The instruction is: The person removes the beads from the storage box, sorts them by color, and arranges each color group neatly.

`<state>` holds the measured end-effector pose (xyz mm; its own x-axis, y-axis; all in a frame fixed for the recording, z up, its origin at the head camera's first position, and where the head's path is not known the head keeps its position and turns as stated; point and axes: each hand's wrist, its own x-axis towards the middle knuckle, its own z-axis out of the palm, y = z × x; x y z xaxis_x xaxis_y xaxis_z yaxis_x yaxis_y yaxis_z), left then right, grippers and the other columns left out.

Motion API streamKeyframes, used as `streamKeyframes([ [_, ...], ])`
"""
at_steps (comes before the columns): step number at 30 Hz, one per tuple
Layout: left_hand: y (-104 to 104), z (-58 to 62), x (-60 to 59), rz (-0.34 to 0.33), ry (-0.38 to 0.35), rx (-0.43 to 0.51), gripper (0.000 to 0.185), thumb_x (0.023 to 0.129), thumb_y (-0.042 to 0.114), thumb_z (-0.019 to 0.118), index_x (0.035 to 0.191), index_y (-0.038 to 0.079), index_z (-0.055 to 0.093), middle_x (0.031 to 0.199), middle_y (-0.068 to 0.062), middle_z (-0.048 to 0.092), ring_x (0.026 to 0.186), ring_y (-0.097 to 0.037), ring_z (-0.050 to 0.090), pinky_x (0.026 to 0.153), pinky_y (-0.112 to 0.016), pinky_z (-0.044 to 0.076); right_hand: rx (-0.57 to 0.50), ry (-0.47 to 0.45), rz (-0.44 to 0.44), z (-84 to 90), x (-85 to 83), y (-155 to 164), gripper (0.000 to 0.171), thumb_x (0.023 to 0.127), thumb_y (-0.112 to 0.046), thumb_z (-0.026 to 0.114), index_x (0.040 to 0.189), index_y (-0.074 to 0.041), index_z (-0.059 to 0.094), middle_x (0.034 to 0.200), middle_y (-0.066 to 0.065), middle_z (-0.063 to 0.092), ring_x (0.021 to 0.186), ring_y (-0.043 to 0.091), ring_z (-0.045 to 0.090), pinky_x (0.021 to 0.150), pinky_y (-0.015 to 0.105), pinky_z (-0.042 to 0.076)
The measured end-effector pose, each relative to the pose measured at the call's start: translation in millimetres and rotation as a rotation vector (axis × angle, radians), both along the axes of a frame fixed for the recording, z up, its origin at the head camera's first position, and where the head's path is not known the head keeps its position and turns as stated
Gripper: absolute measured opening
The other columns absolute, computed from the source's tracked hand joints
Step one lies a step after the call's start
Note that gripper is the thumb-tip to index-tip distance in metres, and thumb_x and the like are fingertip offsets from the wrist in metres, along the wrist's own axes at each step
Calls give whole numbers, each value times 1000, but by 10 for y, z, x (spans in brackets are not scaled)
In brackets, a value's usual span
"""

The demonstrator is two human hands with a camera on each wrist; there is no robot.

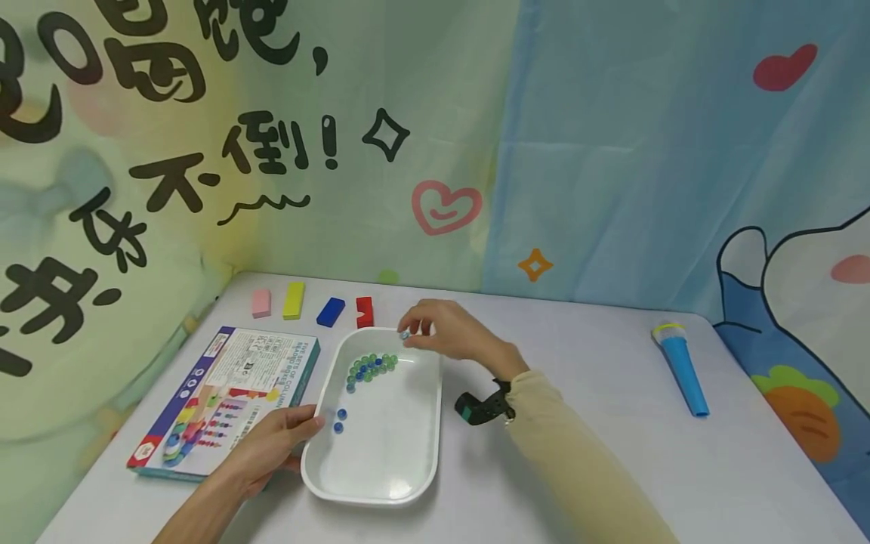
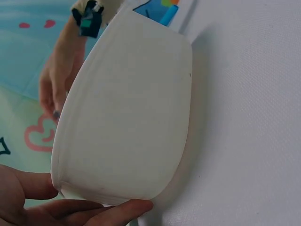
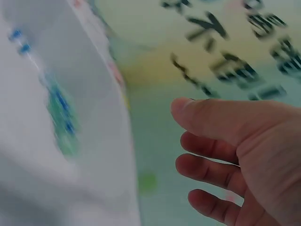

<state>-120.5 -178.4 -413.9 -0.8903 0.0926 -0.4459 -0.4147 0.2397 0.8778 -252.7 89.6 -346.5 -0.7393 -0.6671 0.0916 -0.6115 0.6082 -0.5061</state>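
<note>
Head view: right hand (image 1: 445,332) pinches a marble (image 1: 405,334) over the tray's (image 1: 381,495) far rim; left hand (image 1: 272,446) grips its near-left edge on the worktop (image 1: 612,453).

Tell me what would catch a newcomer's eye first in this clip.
First, the white tray at the middle of the table, with a curved cluster of green and blue marbles at its far end and two blue ones apart nearer the front. The right hand pinches a marble above the tray's far rim, while the left hand holds its near-left edge. Four coloured blocks line the table's far side.
</note>
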Motion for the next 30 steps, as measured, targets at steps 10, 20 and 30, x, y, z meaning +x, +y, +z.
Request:
streamKeyframes([
  [10, 6, 10, -1, 11, -9, -26, 52, 99, 22, 53, 141, -7, 42, 120, -17, 65, 90, -19, 66, 72, -37, 58, 25, -68, -261, -257, -224, 1183, 23, 90, -20, 68, 110, -8, 69, 98, 6, 67, 89, 19, 58, 71, 28, 46],
  [20, -2, 2, 11, 1, -1, -5, 50, 99, 20, 53, 140, -8, 43, 119, -17, 66, 89, -20, 67, 71, -38, 59, 82, -149, -313, -786, -265, 1561, 18, 90, -12, 65, 106, -7, 69, 95, 6, 66, 86, 19, 57, 76, 32, 48],
  [30, -21, 7, 8, -32, 17, 12, 53, 100, 20, 51, 141, -10, 39, 120, -18, 65, 89, -19, 67, 70, -37, 59, 92, -100, -273, -847, -226, 1547, 17, 89, -7, 65, 106, -7, 70, 92, 6, 60, 81, 16, 50, 71, 28, 42],
])
